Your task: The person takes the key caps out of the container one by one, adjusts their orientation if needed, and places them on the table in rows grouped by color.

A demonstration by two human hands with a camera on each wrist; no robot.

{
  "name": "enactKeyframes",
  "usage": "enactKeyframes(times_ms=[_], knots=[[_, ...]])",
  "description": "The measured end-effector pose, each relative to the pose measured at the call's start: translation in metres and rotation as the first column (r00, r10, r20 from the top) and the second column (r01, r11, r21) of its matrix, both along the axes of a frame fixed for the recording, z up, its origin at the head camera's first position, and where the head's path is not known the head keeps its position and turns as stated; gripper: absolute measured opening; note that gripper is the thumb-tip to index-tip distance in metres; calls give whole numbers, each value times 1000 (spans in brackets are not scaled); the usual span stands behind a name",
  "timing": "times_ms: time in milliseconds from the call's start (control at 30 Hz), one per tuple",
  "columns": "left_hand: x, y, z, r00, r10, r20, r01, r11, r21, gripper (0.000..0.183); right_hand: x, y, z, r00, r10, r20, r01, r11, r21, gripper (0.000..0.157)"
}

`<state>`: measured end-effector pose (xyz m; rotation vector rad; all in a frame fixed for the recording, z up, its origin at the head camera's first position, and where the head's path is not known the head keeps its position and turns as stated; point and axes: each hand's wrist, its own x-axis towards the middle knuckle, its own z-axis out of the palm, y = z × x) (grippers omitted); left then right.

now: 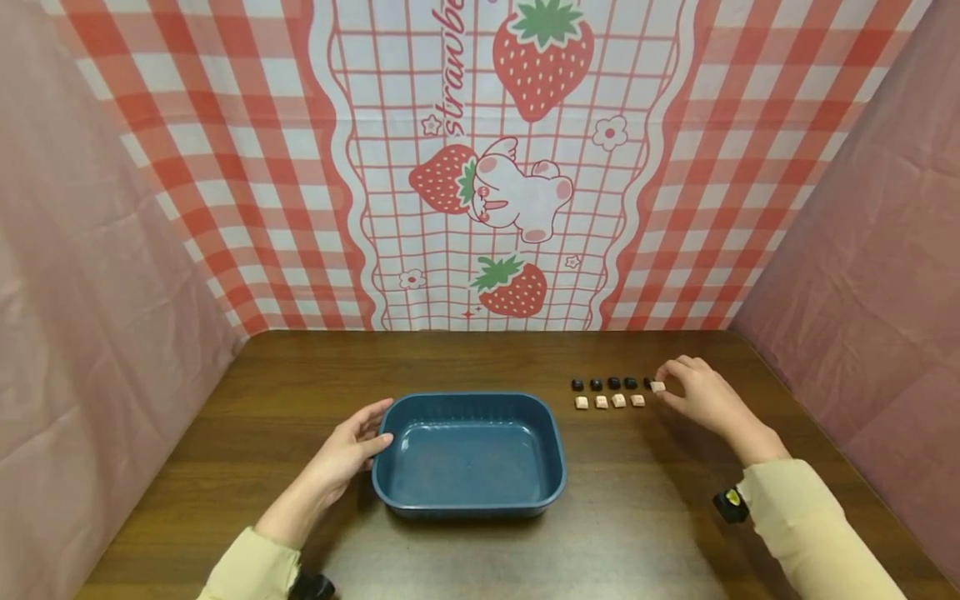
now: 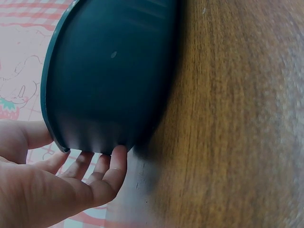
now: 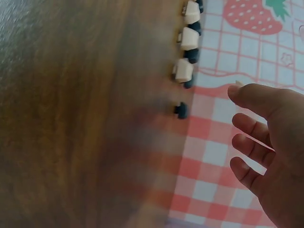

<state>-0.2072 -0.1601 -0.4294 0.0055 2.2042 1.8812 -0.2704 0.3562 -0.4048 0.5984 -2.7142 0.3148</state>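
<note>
My left hand [image 1: 345, 454] grips the left end of a deep blue rectangular dish [image 1: 468, 509], thumb over the rim and fingers against the outer wall. In the left wrist view the fingertips [image 2: 120, 154] press that wall. At the right, my right hand [image 1: 708, 400] pinches a small white keycap [image 1: 657, 387] between thumb and forefinger, close over the right end of a row of black keycaps [image 1: 614, 383]. Just in front lies a row of white keycaps [image 1: 618, 401]. Most of the held keycap is hidden behind the thumb in the right wrist view.
The dish and keycaps are on a dark wooden table [image 1: 300, 367]. A red-and-white strawberry cloth [image 1: 517, 208] hangs along the back edge, and pink curtains [image 1: 862, 250] close off both sides. Nothing lies inside the dish.
</note>
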Motion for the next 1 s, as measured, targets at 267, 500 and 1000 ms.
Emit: enactKeyframes(times_ms=[267,500,1000], knots=[[0,0,-1,1000,5,-1,-5,1000,2,52,-9,10,-18,999,-16,51,17,1000,-15,16],[0,0,-1,1000,4,1,-4,1000,10,52,-14,15,-28,993,-23,115,26,999,-26,15],[0,-1,-2,1000,3,3,-3,1000,-9,52,-19,22,-41,974,-73,215,81,996,-29,13]])
